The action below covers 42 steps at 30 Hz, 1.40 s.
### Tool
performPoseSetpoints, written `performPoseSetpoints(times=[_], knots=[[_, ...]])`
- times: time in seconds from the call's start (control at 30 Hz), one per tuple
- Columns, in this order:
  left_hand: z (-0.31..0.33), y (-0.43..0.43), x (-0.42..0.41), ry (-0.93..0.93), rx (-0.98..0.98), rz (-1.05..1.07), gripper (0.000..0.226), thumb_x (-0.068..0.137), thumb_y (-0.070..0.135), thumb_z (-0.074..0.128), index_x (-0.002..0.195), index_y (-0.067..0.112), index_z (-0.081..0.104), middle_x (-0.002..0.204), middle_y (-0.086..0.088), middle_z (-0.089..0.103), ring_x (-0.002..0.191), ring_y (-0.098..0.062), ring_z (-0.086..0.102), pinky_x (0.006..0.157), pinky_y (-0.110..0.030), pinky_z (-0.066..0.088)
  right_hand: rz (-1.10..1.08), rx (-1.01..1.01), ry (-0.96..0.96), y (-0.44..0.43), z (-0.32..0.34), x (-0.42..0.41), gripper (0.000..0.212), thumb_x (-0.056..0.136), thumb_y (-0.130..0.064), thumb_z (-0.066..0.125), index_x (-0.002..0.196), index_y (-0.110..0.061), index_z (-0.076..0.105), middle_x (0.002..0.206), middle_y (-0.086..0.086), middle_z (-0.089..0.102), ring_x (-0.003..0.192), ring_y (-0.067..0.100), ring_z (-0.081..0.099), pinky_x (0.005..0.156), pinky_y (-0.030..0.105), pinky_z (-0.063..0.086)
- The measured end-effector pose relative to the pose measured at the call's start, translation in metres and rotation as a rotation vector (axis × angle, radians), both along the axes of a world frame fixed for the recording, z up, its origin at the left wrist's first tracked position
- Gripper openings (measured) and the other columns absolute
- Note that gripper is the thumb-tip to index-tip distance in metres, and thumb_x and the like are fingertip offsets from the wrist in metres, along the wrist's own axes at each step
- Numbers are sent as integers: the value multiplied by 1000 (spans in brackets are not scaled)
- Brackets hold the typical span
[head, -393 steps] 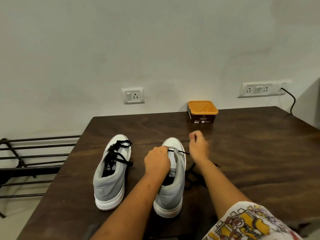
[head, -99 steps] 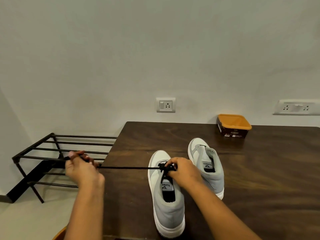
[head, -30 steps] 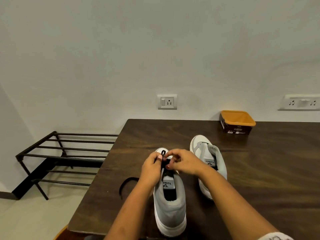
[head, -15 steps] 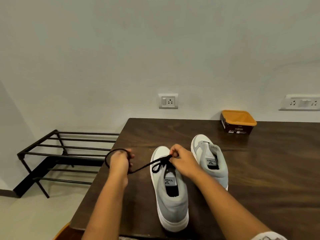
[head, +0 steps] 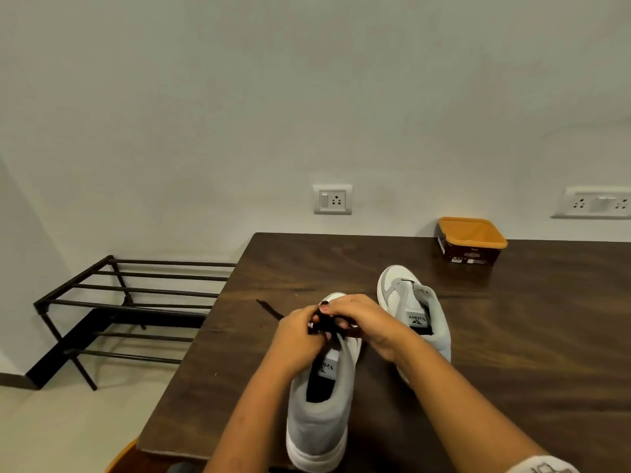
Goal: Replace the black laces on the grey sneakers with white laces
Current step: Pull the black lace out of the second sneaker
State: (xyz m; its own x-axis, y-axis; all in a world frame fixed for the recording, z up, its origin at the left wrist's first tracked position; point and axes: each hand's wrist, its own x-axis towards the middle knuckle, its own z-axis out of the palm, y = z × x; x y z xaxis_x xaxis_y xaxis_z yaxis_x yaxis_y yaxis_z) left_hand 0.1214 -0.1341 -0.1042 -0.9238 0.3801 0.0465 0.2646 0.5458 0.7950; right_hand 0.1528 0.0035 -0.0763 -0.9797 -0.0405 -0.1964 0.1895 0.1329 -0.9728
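Note:
Two grey sneakers with white soles stand on the dark wooden table (head: 512, 336). The near sneaker (head: 324, 404) sits in front of me, heel toward me. Both hands meet over its front eyelets. My left hand (head: 300, 332) and my right hand (head: 362, 319) pinch the black lace (head: 326, 324) bunched between them. A loose end of the black lace (head: 269, 308) lies on the table to the left. The far sneaker (head: 413, 308) stands to the right with no lace in it. No white laces are in view.
An orange-rimmed dark tub (head: 471, 240) stands at the back of the table near the wall. A black metal rack (head: 119, 302) stands on the floor left of the table. The table's left edge is close to the near sneaker.
My left hand, which was pulling the black lace out to the left, has come back to the near sneaker's eyelets. Both hands now grip the lace together there.

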Motion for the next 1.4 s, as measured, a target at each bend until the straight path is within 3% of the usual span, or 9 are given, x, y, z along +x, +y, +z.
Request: performPoseSetpoints(times=[0.23,0.33,0.43,0.57,0.73,0.87,1.07,1.23,1.4], knots=[[-9,0,-7,-13,259,367,29,90,3,45,82,26,59,83,-2,64,77,-22,62,70,-40,54,-161,-211,53,11,6,-4,38,86,7,51,111,-16,68,73,7,58,34,3,31,47,20,31],[6,4,-6,-300,829,496,25,97,4,39,83,18,53,67,-5,50,62,-21,52,51,-29,47,-359,-366,112,27,2,-7,39,93,0,48,122,-23,62,58,1,51,33,5,26,49,23,35],[22,-7,-11,-492,1258,608,20,101,13,36,90,16,53,63,-4,53,62,-19,51,59,-26,46,-496,-507,253,31,5,-5,42,96,1,43,122,-28,59,86,0,67,36,3,33,49,19,43],[20,-39,-26,-529,1530,680,22,99,23,34,87,20,52,90,-3,66,65,-17,54,65,-27,46,-634,-547,392,33,7,-9,53,93,12,42,123,-26,62,123,-5,55,48,3,45,57,19,47],[9,-70,-42,-402,1622,883,24,100,23,32,120,17,45,114,-2,47,83,-14,60,66,-28,52,-735,-724,460,43,7,-11,44,93,12,44,112,-22,65,118,1,55,77,8,59,69,20,55],[7,-80,-45,-283,1254,997,31,101,29,36,127,20,49,116,0,47,94,-12,48,79,-35,46,-734,-632,539,50,4,-13,48,92,14,43,107,-26,65,116,-4,60,109,10,57,86,26,49],[3,-37,-25,-442,441,429,10,97,23,50,98,16,57,110,-12,63,84,-24,56,62,-29,41,-204,446,321,33,-23,-16,51,85,10,45,105,-33,66,115,3,61,92,12,56,75,17,44],[-4,-15,-9,-341,-257,105,49,84,58,57,76,10,50,81,-7,56,77,-21,54,65,-30,43,-122,1094,23,29,-18,-13,41,91,-13,46,126,-32,57,131,-1,56,115,22,56,87,31,47],[-1,-12,2,-217,-629,-3,46,83,48,63,111,11,58,117,-10,61,106,-25,60,84,-31,47,-53,987,114,19,-8,-6,24,91,-32,55,114,-32,64,109,-4,66,96,17,62,81,31,50]])
